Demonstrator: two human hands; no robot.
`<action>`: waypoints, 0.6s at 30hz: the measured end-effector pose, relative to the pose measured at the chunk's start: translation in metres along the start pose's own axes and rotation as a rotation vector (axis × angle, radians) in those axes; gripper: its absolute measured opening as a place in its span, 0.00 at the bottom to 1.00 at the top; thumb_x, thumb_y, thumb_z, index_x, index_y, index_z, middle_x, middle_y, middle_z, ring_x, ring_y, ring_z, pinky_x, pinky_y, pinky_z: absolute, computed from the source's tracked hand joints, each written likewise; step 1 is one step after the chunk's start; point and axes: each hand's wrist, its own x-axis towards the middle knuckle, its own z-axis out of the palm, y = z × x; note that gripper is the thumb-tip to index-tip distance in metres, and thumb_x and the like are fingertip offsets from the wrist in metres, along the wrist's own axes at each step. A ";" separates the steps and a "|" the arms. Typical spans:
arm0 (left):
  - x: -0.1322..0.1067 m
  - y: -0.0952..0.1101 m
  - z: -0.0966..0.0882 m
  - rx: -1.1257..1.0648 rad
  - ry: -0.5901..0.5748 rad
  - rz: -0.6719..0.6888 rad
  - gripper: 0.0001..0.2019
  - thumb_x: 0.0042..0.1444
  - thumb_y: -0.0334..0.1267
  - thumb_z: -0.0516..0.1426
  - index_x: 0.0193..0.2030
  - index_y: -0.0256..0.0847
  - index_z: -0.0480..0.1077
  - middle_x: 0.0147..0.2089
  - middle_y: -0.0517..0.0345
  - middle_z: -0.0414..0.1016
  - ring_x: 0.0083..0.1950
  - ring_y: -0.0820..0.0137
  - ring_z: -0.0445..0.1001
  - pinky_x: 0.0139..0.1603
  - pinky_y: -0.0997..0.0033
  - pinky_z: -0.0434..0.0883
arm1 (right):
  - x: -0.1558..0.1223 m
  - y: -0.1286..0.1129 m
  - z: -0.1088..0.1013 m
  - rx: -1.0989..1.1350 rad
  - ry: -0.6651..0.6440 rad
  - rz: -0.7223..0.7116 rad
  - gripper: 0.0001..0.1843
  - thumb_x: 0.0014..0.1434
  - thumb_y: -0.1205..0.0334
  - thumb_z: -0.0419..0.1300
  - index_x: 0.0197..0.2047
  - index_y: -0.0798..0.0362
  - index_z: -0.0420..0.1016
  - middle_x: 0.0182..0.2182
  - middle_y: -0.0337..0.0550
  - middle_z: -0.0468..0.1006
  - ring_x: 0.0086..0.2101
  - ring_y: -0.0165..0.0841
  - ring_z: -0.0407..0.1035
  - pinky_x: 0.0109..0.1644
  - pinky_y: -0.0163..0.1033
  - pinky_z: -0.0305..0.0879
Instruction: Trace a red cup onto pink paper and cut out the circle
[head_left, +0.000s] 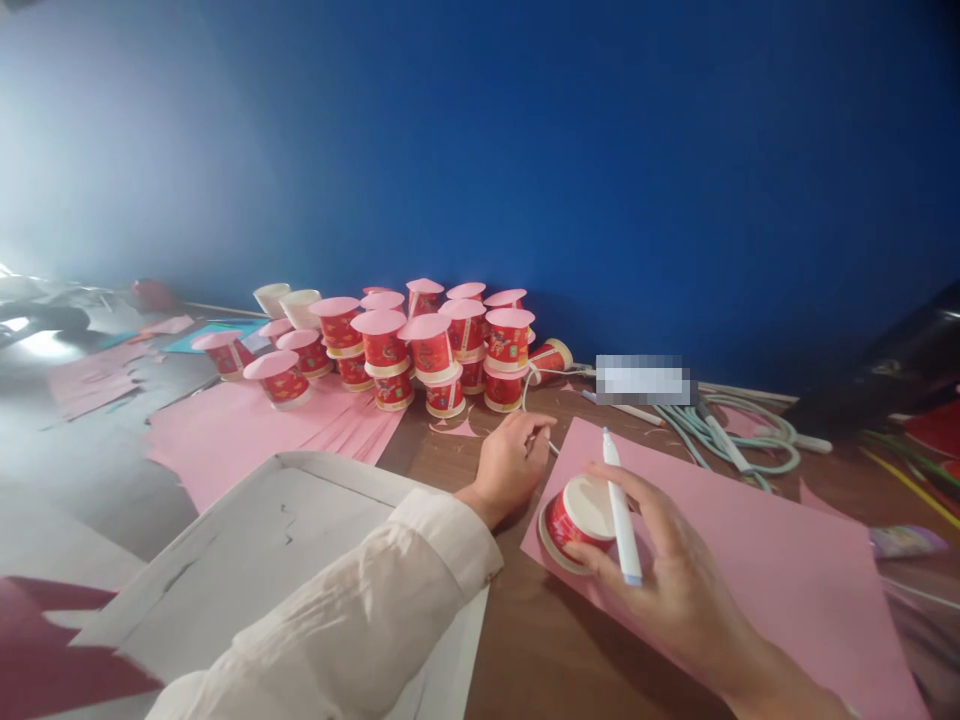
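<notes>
My right hand is closed round a red paper cup with a white base. The cup stands upside down, its rim on a pink paper sheet near the left corner. A white marker with pale blue ends lies slantwise between the cup and my right hand, its narrow tip pointing away from me. My left hand rests in a loose fist on the brown table, just left of the sheet. Its curled fingers show nothing held, and a thin white cord runs close by them.
Several red paper cups with pink paper discs are stacked at the back against a blue wall. Pink sheets and a marked white board lie left. Coiled cables lie back right, near a tube.
</notes>
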 end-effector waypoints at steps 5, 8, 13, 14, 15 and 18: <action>0.002 0.002 0.003 -0.002 -0.007 0.007 0.10 0.61 0.33 0.54 0.45 0.42 0.75 0.43 0.54 0.79 0.45 0.68 0.74 0.51 0.68 0.69 | -0.002 0.000 0.004 -0.027 -0.007 -0.048 0.33 0.59 0.49 0.63 0.63 0.46 0.59 0.54 0.50 0.74 0.49 0.44 0.72 0.51 0.49 0.71; 0.003 0.002 0.004 -0.017 -0.005 0.007 0.10 0.61 0.33 0.53 0.45 0.42 0.75 0.44 0.54 0.79 0.45 0.68 0.74 0.51 0.68 0.69 | -0.001 -0.002 0.004 -0.029 -0.019 -0.060 0.33 0.59 0.50 0.63 0.64 0.45 0.58 0.54 0.49 0.74 0.49 0.44 0.73 0.51 0.49 0.71; 0.003 0.002 0.003 -0.030 -0.018 -0.004 0.10 0.61 0.33 0.53 0.45 0.43 0.75 0.43 0.55 0.78 0.45 0.68 0.74 0.51 0.67 0.69 | -0.001 0.000 0.006 -0.045 -0.029 -0.051 0.33 0.59 0.51 0.63 0.65 0.44 0.58 0.53 0.48 0.75 0.49 0.44 0.72 0.52 0.50 0.70; 0.003 0.002 0.003 -0.035 -0.020 -0.008 0.10 0.61 0.33 0.53 0.45 0.43 0.75 0.43 0.55 0.78 0.45 0.68 0.74 0.51 0.67 0.69 | -0.002 0.001 0.006 -0.047 -0.025 -0.048 0.33 0.59 0.50 0.63 0.64 0.45 0.59 0.53 0.49 0.75 0.50 0.44 0.72 0.52 0.50 0.70; 0.003 0.003 0.002 -0.042 -0.017 -0.009 0.10 0.61 0.34 0.53 0.45 0.43 0.75 0.43 0.55 0.78 0.45 0.68 0.74 0.50 0.67 0.69 | -0.003 0.001 0.007 -0.045 -0.022 -0.045 0.33 0.59 0.50 0.63 0.64 0.45 0.59 0.53 0.49 0.75 0.50 0.44 0.72 0.53 0.50 0.70; 0.002 0.006 -0.001 -0.065 0.016 0.008 0.10 0.62 0.35 0.53 0.46 0.42 0.74 0.43 0.53 0.77 0.43 0.68 0.74 0.48 0.68 0.69 | -0.004 0.002 0.002 -0.017 -0.003 -0.026 0.35 0.56 0.47 0.65 0.63 0.45 0.60 0.53 0.49 0.74 0.51 0.46 0.72 0.53 0.51 0.70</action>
